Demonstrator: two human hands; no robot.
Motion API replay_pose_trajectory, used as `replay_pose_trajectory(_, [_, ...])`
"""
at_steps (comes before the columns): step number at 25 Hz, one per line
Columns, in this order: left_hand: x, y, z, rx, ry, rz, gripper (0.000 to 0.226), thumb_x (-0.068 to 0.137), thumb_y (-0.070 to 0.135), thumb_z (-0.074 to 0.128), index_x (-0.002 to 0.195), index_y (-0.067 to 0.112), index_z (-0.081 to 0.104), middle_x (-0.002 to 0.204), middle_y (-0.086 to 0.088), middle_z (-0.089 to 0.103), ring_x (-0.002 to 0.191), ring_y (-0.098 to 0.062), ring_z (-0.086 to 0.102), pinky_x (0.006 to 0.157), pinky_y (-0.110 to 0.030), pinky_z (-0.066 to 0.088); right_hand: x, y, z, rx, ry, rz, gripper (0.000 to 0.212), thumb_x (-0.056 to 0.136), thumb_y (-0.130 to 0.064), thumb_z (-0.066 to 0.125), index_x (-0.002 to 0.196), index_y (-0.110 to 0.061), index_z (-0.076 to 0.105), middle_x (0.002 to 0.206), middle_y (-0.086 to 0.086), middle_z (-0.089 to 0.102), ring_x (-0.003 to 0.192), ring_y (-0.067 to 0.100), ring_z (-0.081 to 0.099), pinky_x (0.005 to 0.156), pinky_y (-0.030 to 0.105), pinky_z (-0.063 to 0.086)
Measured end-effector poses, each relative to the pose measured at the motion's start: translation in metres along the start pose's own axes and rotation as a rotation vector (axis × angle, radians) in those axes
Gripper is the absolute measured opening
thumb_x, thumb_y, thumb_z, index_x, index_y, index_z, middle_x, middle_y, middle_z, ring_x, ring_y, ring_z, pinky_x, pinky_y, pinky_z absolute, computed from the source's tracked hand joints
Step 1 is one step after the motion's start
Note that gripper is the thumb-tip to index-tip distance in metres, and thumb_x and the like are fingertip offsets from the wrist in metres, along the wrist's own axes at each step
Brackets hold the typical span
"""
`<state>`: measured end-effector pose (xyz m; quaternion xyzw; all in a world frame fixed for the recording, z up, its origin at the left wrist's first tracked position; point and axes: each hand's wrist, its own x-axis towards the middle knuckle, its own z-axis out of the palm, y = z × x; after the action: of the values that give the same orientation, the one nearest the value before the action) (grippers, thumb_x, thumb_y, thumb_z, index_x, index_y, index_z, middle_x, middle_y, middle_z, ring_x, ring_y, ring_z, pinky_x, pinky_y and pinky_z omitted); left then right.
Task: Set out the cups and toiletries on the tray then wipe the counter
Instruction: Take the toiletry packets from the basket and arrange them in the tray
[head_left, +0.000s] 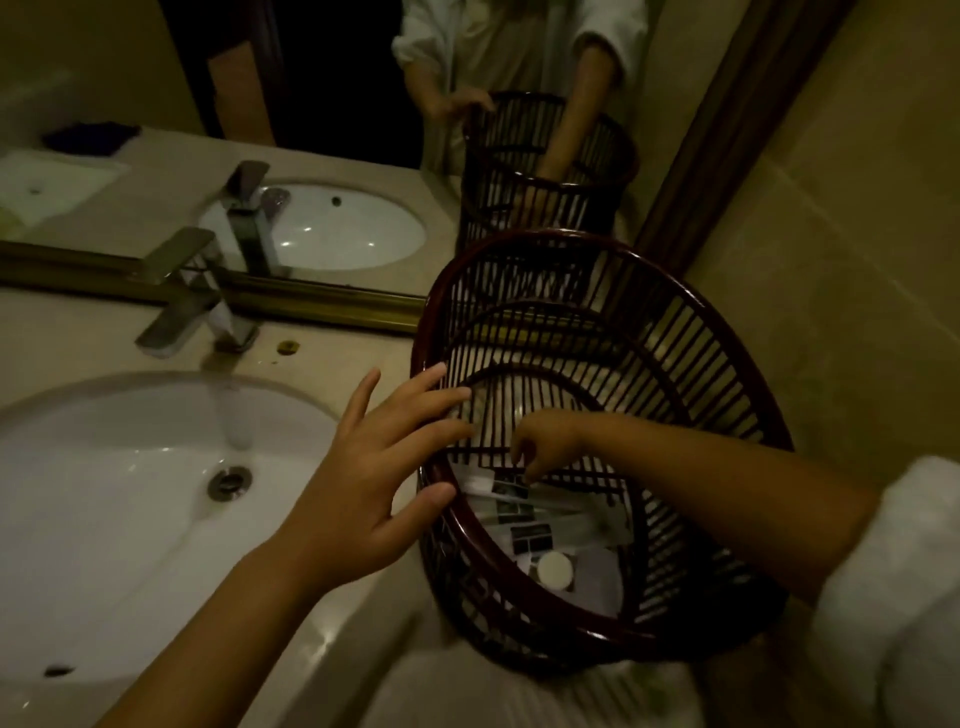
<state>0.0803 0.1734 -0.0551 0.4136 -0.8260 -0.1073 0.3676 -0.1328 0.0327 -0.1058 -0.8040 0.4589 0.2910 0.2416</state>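
Okay, my left hand (363, 467) is splayed flat on the basket (691, 332) wall; inside, my right hand (545, 441) fingers pinch a packet (480, 483) just below them.

Glossy dark slatted basket (597, 249), smooth white ceramic sink (104, 519), brushed-metal faucet (187, 296), polished stone counter (332, 358).

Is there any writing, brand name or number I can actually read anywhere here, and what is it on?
None can be read.
Packets in the dark slatted basket: dark printed patches, too blurred and dim to read.
Round white item in the basket: no marking visible.
Faucet and sink: no visible lettering.
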Motion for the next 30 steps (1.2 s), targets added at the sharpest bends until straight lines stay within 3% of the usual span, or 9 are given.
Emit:
replay_pose_trajectory(4, [-0.001,0.001,0.002,0.036,0.018,-0.020,0.052,0.093,0.054,0.023,0.123,0.024,0.051,0.141,0.003,0.044,0.141,-0.017,0.025,0.116,-0.052,0.007,0.028,0.002,0.015,0.069,0.015,0.004,0.035,0.080,-0.022,0.069,0.112,-0.011,0.063,0.118,0.009,0.061,0.102,0.023,0.057,0.083,0.030,0.047])
replay_pose_trajectory(8, [0.001,0.002,0.000,0.043,0.009,-0.024,0.056,0.092,0.055,0.021,0.120,0.020,0.054,0.139,0.001,0.046,0.140,-0.017,0.028,0.115,-0.053,0.013,0.036,-0.003,0.025,0.096,0.044,0.037,0.035,0.074,-0.021,0.073,0.102,-0.012,0.056,0.108,0.010,0.058,0.090,0.021,0.052,0.072,0.031,0.045])
replay_pose_trajectory(13, [0.000,0.002,-0.001,0.043,-0.005,-0.020,0.056,0.092,0.054,0.023,0.119,0.018,0.055,0.138,0.000,0.047,0.140,-0.017,0.027,0.114,-0.053,0.015,0.032,-0.003,0.016,0.098,-0.046,-0.019,0.020,0.077,-0.012,0.067,0.068,-0.021,0.053,0.085,0.003,0.057,0.084,0.018,0.052,0.071,0.028,0.045])
replay_pose_trajectory(15, [0.000,0.003,-0.001,0.023,0.000,-0.025,0.055,0.093,0.054,0.024,0.120,0.018,0.055,0.139,0.000,0.047,0.140,-0.017,0.026,0.114,-0.052,0.015,0.017,0.004,-0.006,0.154,-0.042,-0.016,0.021,0.079,-0.012,0.066,0.067,-0.023,0.053,0.078,-0.003,0.054,0.082,0.016,0.052,0.074,0.028,0.047])
replay_pose_trajectory(17, [0.000,0.004,-0.002,0.000,-0.001,-0.033,0.053,0.093,0.053,0.026,0.122,0.018,0.055,0.141,0.001,0.045,0.141,-0.016,0.025,0.115,-0.050,0.016,-0.007,0.011,-0.033,0.248,-0.016,0.012,0.017,0.079,-0.012,0.066,0.070,-0.021,0.055,0.078,-0.003,0.054,0.075,0.013,0.053,0.063,0.023,0.049])
replay_pose_trajectory(21, [0.000,0.013,-0.005,-0.158,0.019,-0.100,0.044,0.089,0.044,0.042,0.128,0.025,0.050,0.142,0.010,0.044,0.139,-0.009,0.027,0.116,-0.034,0.020,-0.076,0.013,-0.075,0.634,0.233,0.030,0.011,0.078,-0.011,0.068,0.072,-0.018,0.061,0.077,0.001,0.059,0.065,0.011,0.055,0.050,0.019,0.046])
replay_pose_trajectory(24, [0.017,0.026,-0.017,-0.410,0.254,-0.375,0.047,0.078,0.050,0.054,0.122,0.034,0.054,0.126,0.020,0.057,0.118,0.006,0.049,0.094,-0.011,0.041,-0.122,-0.014,-0.087,1.090,0.495,-0.126,0.013,0.073,-0.007,0.069,0.070,-0.016,0.061,0.083,0.002,0.067,0.077,0.016,0.066,0.057,0.022,0.053])
replay_pose_trajectory(26, [0.036,0.029,-0.032,-0.649,0.355,-0.564,0.051,0.069,0.058,0.062,0.112,0.031,0.061,0.108,0.012,0.069,0.100,0.000,0.063,0.076,-0.017,0.052,-0.140,-0.045,-0.089,1.227,0.535,-0.302,0.012,0.071,-0.006,0.069,0.075,-0.014,0.061,0.081,-0.001,0.071,0.082,0.019,0.070,0.062,0.024,0.057])
replay_pose_trajectory(30, [0.056,0.032,-0.052,-0.792,0.210,-0.655,0.040,0.066,0.047,0.066,0.097,0.022,0.070,0.091,0.003,0.075,0.087,-0.010,0.070,0.070,-0.025,0.055,-0.146,-0.099,-0.086,1.139,0.693,-0.428,0.010,0.074,-0.012,0.072,0.076,-0.018,0.064,0.073,-0.004,0.068,0.071,0.005,0.069,0.057,0.015,0.051])
